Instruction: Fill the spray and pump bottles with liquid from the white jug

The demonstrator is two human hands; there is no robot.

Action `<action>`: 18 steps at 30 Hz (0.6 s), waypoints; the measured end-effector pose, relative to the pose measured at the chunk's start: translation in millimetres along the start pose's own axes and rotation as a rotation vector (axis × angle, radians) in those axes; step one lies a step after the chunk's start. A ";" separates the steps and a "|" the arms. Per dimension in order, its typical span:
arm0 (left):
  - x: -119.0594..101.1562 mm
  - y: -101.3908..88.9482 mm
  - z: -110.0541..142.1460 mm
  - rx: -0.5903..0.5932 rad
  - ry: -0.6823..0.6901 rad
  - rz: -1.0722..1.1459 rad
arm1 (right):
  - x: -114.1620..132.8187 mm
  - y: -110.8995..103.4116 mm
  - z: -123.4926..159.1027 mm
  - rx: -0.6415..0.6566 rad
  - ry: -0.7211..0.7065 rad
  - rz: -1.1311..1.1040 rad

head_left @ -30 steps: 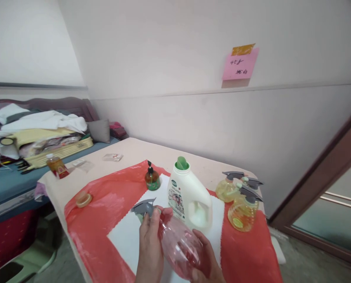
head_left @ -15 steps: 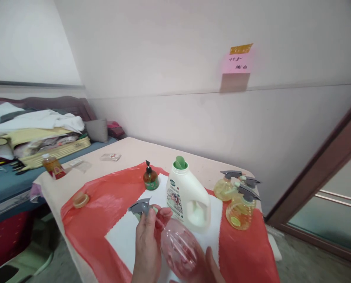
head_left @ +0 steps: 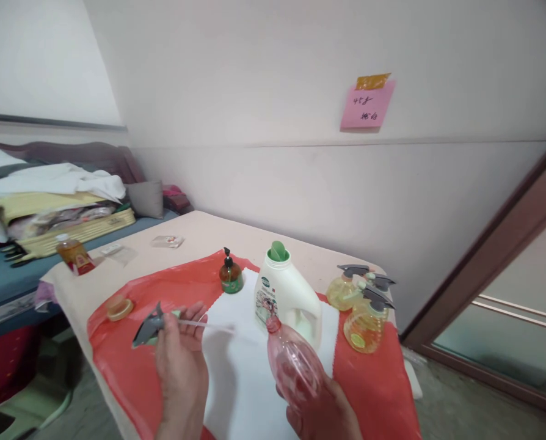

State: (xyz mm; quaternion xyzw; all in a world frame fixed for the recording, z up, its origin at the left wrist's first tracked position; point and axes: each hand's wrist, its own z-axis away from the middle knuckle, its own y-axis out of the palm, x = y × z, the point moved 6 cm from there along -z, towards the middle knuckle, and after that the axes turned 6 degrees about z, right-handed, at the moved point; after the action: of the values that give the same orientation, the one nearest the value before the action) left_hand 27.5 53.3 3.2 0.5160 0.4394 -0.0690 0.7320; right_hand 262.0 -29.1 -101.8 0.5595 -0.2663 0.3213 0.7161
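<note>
Home room | sofa (head_left: 7, 287) heaped with cloths (head_left: 57, 182) | grey cushion (head_left: 145, 199) | cloth-covered table (head_left: 209, 227)

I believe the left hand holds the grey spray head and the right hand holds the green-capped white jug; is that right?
Not quite: the head view shows the right hand holding the clear pink bottle instead.

The left hand (head_left: 181, 360) holds a grey spray head (head_left: 149, 327) with a thin tube, apart from the open pink bottle (head_left: 295, 363) in the right hand (head_left: 323, 406); a large white jug (head_left: 284, 299) stands just behind that bottle, on a white sheet (head_left: 236, 379)
</note>
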 end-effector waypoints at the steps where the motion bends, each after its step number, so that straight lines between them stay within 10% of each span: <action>1: 2.9 -1.6 -2.4 0.004 -0.023 -0.023 | 7.7 0.6 2.7 -0.015 -0.012 0.006; 9: 38.8 10.0 23.1 0.179 -0.305 -0.202 | 129.2 21.4 26.7 -0.332 -0.317 0.213; 18: 31.2 12.7 32.4 0.335 -0.352 -0.268 | 234.8 71.4 11.1 -0.449 -0.524 1.026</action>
State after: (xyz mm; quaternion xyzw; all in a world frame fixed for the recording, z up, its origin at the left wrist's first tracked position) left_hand 71.9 43.8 -7.6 0.5471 0.3521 -0.3255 0.6861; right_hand 360.7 10.2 119.7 0.2560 -0.7296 0.4129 0.4813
